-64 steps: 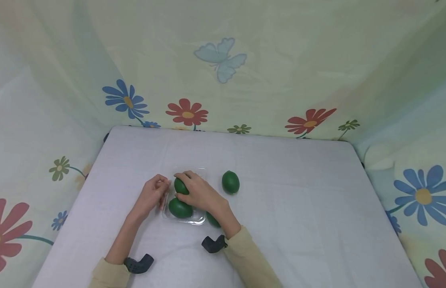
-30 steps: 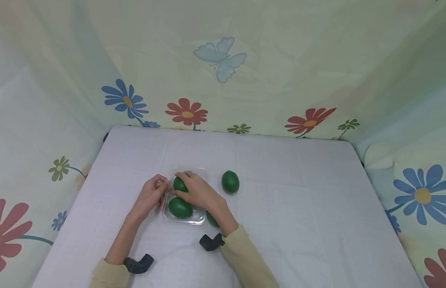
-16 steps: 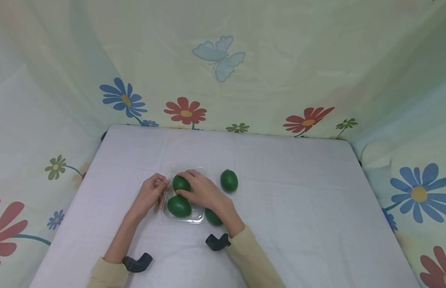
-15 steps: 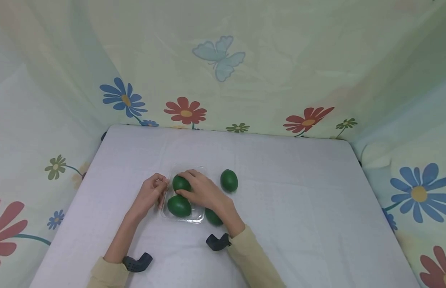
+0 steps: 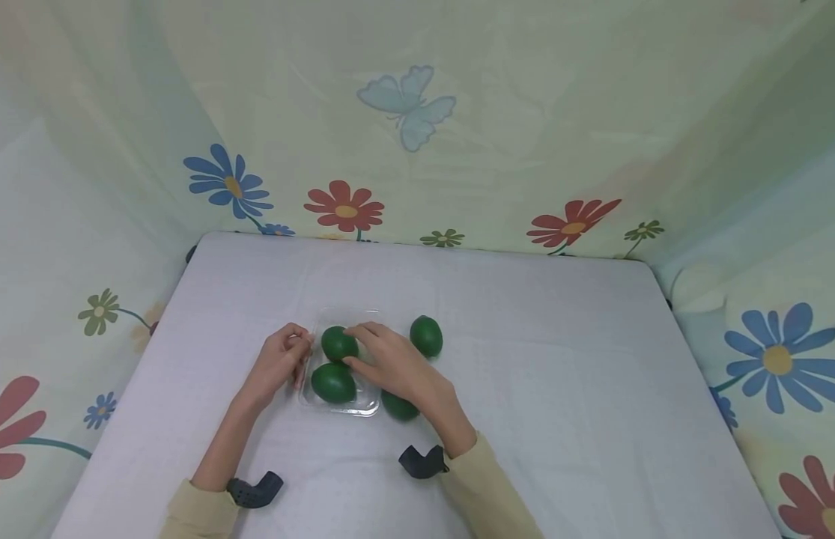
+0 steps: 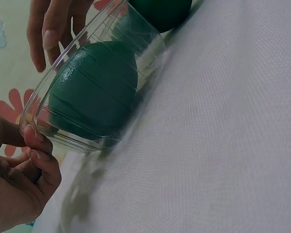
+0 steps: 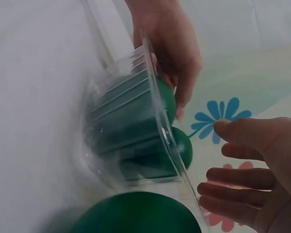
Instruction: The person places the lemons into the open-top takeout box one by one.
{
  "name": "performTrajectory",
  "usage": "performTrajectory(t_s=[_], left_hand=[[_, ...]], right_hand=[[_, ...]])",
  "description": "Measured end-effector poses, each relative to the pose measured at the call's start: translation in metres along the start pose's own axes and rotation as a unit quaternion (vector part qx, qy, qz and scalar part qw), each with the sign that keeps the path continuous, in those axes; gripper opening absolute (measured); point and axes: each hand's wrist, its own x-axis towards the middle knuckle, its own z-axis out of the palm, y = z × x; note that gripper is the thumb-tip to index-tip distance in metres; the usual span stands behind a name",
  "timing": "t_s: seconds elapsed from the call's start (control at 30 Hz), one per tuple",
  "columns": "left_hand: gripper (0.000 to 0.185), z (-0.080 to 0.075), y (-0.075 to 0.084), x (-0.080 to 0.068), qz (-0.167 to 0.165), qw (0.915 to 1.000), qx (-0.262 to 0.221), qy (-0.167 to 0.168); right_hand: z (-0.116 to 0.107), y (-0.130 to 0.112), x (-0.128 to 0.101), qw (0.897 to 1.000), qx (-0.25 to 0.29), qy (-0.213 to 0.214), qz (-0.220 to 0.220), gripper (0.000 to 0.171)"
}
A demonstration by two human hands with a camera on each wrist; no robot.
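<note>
A clear plastic container (image 5: 370, 406) sits on the table with two limes inside, a far lime (image 5: 338, 344) and a near lime (image 5: 333, 383). My left hand (image 5: 274, 368) pinches its left rim between thumb and fingers, as the left wrist view shows at the container's corner (image 6: 31, 121). Over the right side of the container hovers my right hand (image 5: 405, 368), its fingers spread and relaxed. In the right wrist view its fingertips (image 7: 220, 128) stand apart from the limes, with nothing between them.
Outside the container, one lime (image 5: 427, 336) lies to its right at the back. Another lime (image 5: 399, 406) rests by its near right corner, partly under my right forearm. A white cloth covers the table (image 5: 559, 374), with a flowered curtain (image 5: 498, 150) around it.
My right hand has let go of the far lime and drawn back a little to the right. The lime stays in the container. My left hand keeps its pinch on the rim.
</note>
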Motion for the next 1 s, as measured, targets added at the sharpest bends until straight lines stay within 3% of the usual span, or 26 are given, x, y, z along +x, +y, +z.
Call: performTrajectory(t_s=[0.53, 1.0], left_hand=[[0.025, -0.004, -0.002, 0.001, 0.011, 0.9999, 0.006, 0.006], [0.030, -0.001, 0.000, -0.001, 0.006, 1.0000, -0.001, 0.000]], right_hand=[[-0.041, 0.008, -0.037, 0.994, -0.061, 0.083, -0.039, 0.040], [-0.043, 0.044, -0.042, 0.992, -0.087, 0.054, 0.078, 0.049]])
